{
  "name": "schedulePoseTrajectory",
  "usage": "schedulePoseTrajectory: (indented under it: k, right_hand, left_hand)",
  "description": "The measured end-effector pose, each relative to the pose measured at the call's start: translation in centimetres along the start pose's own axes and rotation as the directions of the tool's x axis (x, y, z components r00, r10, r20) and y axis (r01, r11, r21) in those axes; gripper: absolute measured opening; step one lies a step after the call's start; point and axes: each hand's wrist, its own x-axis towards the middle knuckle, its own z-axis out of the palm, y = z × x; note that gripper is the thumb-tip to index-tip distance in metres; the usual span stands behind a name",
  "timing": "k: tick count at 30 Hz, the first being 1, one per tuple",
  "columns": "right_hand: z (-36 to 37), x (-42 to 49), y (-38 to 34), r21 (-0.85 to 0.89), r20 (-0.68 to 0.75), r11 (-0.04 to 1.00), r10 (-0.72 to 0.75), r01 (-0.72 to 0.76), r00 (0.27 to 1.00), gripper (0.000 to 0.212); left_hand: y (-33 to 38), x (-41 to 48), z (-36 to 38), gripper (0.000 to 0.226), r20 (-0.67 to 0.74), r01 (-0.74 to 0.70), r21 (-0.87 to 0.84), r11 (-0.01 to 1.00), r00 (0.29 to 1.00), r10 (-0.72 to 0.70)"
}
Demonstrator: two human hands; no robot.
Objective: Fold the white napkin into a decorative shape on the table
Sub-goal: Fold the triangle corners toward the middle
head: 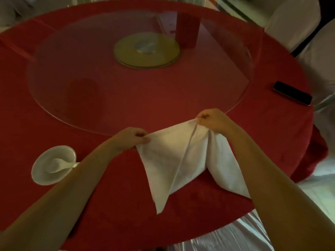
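Observation:
The white napkin (pixel 174 156) is held up over the near part of the round table with a red cloth (pixel 112 205). It hangs in folded, pointed flaps, with a crease running down its middle. My left hand (pixel 133 138) pinches its upper left corner. Farther to the right and a little farther away, my right hand (pixel 211 120) pinches its top edge. One flap drops to a point near the table's front, and another hangs to the right under my right forearm.
A white bowl (pixel 53 164) with a white spoon (pixel 61 165) in it sits at the near left. A glass turntable (pixel 139 69) on a gold hub (pixel 146 49) fills the table's middle. A black phone (pixel 292 93) lies at the right edge. White-covered chairs (pixel 299 24) stand around.

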Motion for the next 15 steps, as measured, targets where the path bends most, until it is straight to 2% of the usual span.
schedulePoseTrajectory:
  k: [2,4,7,12,15]
  right_hand:
    - [0.9,0.9,0.4,0.006,-0.102,0.999,-0.046,0.047,0.994,0.016]
    - [1.2,1.1,0.2,0.02,-0.197,0.996,-0.076,0.082,0.977,0.013]
    - [1.0,0.0,-0.2,0.035,-0.28,0.991,-0.118,0.132,0.953,0.01]
    - [-1.2,-3.9,-1.0,0.084,-0.298,0.978,-0.157,0.19,0.942,0.006]
    - [-3.7,-6.2,-1.9,0.156,-0.245,0.969,-0.15,0.192,0.958,0.004]
  left_hand:
    - [-1.0,0.2,0.8,0.006,-0.159,-0.043,-0.053,0.998,0.987,0.034]
    - [-1.7,0.2,1.3,0.003,-0.228,-0.035,-0.173,0.984,0.974,-0.005]
    - [-2.3,-0.3,1.8,0.006,-0.211,-0.004,-0.323,0.946,0.975,-0.068]
    - [-1.3,-2.5,1.4,0.017,-0.149,-0.127,-0.362,0.924,0.986,0.077]
    - [0.3,-3.9,0.6,0.01,-0.175,-0.207,-0.387,0.899,0.973,0.149]
